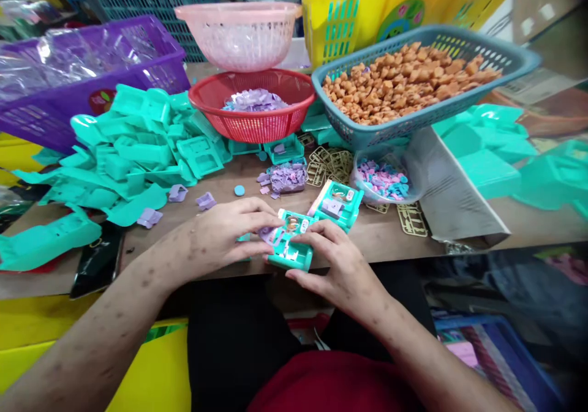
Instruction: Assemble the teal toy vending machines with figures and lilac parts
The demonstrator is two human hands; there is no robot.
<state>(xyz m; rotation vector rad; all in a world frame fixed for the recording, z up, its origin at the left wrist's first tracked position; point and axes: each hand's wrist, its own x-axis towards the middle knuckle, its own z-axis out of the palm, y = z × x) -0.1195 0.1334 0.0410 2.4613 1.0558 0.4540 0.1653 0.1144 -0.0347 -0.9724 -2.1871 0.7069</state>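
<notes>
The teal case (pixel 301 254) sits between your 2 hands, open face up, its long axis running roughly from 1 to 7 o'clock. Your right hand (pixel 337 256) grips it from 3 o'clock; your left hand (pixel 234 231) pinches a purple piece (pixel 270 235) at its 9 o'clock side, contact there unclear. Both hands look equally near. You're at the close edge of the brown table (pixel 220 176): a 2nd teal case (pixel 349 211) at 1 o'clock, a teal heap (pixel 147 152) at 10, a red basket (pixel 252 125) near 11.
</notes>
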